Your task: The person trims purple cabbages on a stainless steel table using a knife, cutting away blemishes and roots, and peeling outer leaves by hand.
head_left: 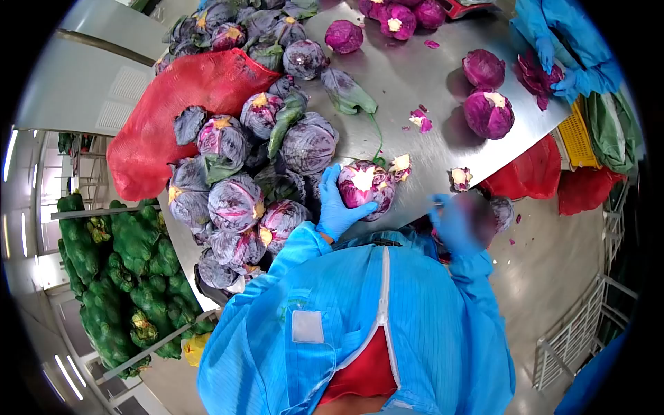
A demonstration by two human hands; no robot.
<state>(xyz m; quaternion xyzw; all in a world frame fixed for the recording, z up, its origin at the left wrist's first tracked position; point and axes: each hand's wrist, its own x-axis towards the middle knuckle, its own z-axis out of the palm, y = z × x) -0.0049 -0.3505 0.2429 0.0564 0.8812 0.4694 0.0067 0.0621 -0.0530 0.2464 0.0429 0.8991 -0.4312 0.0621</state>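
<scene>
My left hand (pixel 337 209), in a blue glove, grips the side of a red cabbage (pixel 373 192) at the table's near edge. The pale cut stem of this cabbage faces up. My right hand (pixel 456 223), also gloved in blue, is smeared by motion to the right of the cabbage, past the table edge. A dark purple blurred shape (pixel 476 220) shows beside it; whether the hand holds it cannot be made out. Cut stem pieces (pixel 401 166) lie near the held cabbage, and another stump (pixel 460 178) sits at the edge.
Untrimmed red cabbages (pixel 235 200) are piled on the left by a red mesh sack (pixel 180 111). Peeled cabbages (pixel 489 114) stand on the steel table (pixel 408 76). At the far right, a co-worker's gloved hands (pixel 546 59) hold purple leaves. Green sacks (pixel 131 277) fill a left-hand rack.
</scene>
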